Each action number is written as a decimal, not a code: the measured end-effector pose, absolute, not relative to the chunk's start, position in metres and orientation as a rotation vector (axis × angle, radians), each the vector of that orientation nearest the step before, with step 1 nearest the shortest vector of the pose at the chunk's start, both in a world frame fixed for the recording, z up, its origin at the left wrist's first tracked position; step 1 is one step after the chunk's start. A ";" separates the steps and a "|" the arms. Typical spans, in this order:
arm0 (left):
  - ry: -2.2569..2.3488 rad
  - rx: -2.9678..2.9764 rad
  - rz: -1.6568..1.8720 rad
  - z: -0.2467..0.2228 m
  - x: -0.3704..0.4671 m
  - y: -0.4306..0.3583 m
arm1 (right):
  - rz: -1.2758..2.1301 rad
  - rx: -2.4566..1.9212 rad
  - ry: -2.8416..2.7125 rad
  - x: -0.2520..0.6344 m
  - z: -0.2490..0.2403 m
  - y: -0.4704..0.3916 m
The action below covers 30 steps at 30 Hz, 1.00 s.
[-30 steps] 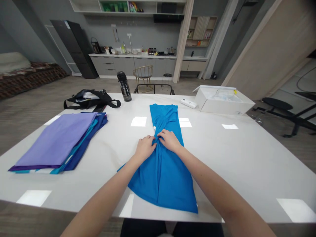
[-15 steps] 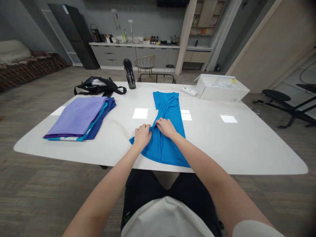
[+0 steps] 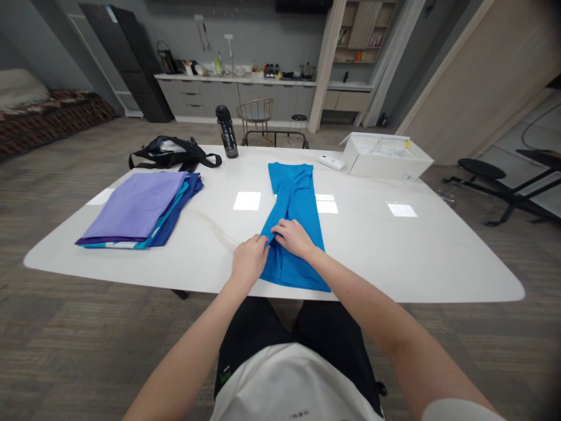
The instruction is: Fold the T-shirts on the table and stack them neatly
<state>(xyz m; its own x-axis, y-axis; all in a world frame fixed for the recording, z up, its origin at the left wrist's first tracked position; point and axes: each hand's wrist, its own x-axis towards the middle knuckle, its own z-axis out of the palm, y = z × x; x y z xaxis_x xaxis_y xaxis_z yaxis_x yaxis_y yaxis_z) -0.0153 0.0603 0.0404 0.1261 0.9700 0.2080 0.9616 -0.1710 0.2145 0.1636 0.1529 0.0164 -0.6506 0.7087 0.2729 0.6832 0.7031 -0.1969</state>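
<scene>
A blue garment (image 3: 307, 216) lies lengthwise on the white table (image 3: 394, 257) in front of me, its left side folded inward with creases down the middle. My left hand (image 3: 250, 257) is closed on its left edge, near the lower end. Just right of it, my right hand (image 3: 293, 236) rests over the cloth with its fingers curled, pinching a fold near the same edge. The fingertips of both hands are close together. The garment's lower hem lies near the table's front edge.
On the left is a stack of folded cloths, a lilac one (image 3: 135, 204) on top. Behind it are a black bag (image 3: 175, 153) and a dark bottle (image 3: 227, 133). An open white box (image 3: 381, 161) and a small white device (image 3: 331, 162) stand at the back right.
Both hands have moved slightly toward me along the garment's left edge. The lower left corner that stuck out to the left has been drawn inward. The view has shifted a little.
</scene>
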 end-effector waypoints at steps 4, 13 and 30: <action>1.775 2.375 0.768 0.032 -0.005 0.047 | 0.055 -1.082 -2.523 0.181 0.017 0.141; 1.530 2.357 1.032 0.001 0.012 0.020 | -0.083 -1.102 -2.476 0.199 0.007 0.094; 1.567 2.291 0.851 0.001 0.006 0.032 | 0.120 -1.106 -2.401 0.229 -0.008 0.069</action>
<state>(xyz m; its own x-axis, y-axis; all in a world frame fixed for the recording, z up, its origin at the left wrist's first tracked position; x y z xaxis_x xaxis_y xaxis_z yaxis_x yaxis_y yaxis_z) 0.0064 0.0323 0.0009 0.2557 0.9092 0.3284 0.7707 -0.3969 0.4985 0.2293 0.0690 -0.0078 -0.5511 0.7347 0.3957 0.6914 0.6675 -0.2765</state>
